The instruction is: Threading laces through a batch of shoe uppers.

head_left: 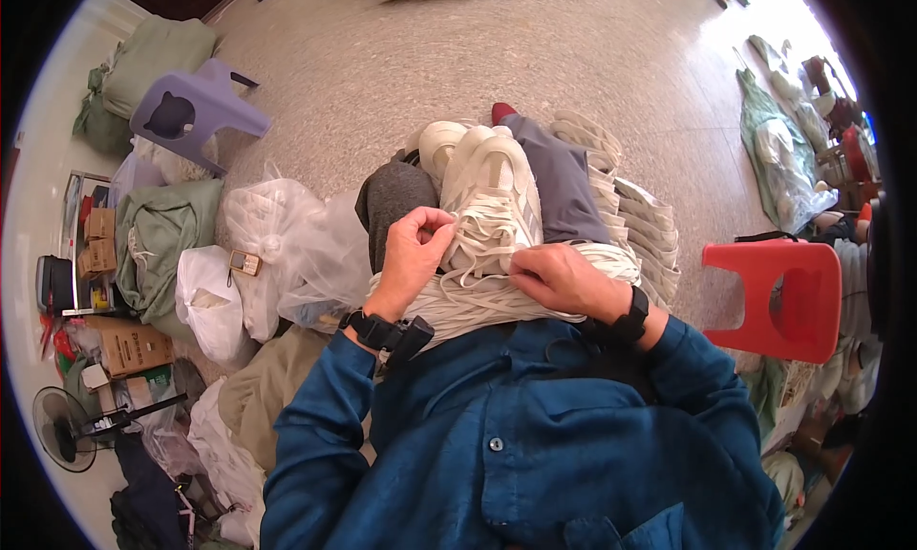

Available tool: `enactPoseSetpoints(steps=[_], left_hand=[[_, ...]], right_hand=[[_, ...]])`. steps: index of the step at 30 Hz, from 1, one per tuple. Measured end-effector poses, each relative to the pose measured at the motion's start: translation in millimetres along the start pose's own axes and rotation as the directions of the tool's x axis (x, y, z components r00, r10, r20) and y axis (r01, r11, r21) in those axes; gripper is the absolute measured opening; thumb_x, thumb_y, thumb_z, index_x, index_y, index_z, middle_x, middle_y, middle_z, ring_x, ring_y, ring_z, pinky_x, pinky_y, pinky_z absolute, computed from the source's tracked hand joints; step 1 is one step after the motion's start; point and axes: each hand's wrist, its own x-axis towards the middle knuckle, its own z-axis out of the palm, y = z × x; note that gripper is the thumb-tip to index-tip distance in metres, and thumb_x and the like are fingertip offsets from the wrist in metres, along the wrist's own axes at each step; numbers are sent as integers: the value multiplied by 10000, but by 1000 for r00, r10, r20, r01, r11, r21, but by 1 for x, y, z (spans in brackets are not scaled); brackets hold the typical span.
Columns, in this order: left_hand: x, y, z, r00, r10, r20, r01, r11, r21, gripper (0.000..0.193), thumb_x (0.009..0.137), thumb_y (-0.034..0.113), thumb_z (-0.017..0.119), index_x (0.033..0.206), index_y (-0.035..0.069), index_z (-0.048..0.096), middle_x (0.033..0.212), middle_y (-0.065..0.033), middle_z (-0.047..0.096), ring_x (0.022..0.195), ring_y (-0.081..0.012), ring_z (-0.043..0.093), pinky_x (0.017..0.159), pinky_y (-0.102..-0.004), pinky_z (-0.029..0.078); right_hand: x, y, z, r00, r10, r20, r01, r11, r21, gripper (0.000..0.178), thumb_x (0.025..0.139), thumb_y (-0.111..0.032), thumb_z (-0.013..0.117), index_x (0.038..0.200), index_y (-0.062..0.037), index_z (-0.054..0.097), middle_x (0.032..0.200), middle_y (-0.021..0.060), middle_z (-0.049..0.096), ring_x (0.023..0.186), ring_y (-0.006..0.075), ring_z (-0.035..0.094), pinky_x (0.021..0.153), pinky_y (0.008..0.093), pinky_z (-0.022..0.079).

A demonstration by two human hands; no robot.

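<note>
A cream sneaker point(495, 172) rests on my lap with its toe pointing away from me, and another pale shoe point(440, 149) lies just beyond it to the left. A loose white shoelace point(485, 215) criss-crosses the front sneaker. My left hand point(413, 261) is closed in a pinch on the lace at the sneaker's left side. At the lower right of the sneaker, my right hand point(567, 280) has its fingers curled together on the lace; its fingertips are partly hidden. Under both wrists, a thick bundle of white laces point(449, 311) spreads across my lap.
Several pale shoes point(650, 227) are stacked by my right leg. A red stool point(776, 297) stands right, a purple stool point(196, 110) at far left. Plastic bags point(277, 220) sit beside my left leg. A fan point(69, 429) and cardboard boxes point(134, 345) are at lower left.
</note>
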Motion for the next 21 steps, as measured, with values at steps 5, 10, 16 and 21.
enactPoseSetpoints(steps=[5,10,16,21], left_hand=[[1,8,-1,998,-37,60,53,957,-287,189,936,78,707,1097,-13,667,851,0,682,684,-20,577,569,-174,460],[3,7,-7,985,-60,159,100,960,-260,141,955,98,688,1052,-5,686,831,6,673,659,-20,560,580,-176,463],[5,23,-8,961,-170,220,215,956,-198,133,974,144,678,1001,15,700,795,20,657,610,-25,529,599,-192,477],[3,54,-19,905,-210,370,290,941,-175,161,990,183,660,930,36,684,780,26,643,613,-30,535,664,-226,531]], right_hand=[[-1,0,-1,1000,7,-5,-7,1000,-1,133,899,-140,629,855,-15,613,746,207,633,732,425,632,643,496,485],[0,2,1,1000,11,-4,-11,1000,-11,139,898,-142,632,847,-13,621,747,207,636,733,425,634,646,491,489],[1,1,0,998,60,26,-61,998,9,148,893,-150,640,844,-11,634,746,208,642,736,423,638,650,486,494],[2,5,2,997,82,11,-82,996,22,144,889,-149,644,844,-13,641,748,207,650,740,419,646,653,482,498]])
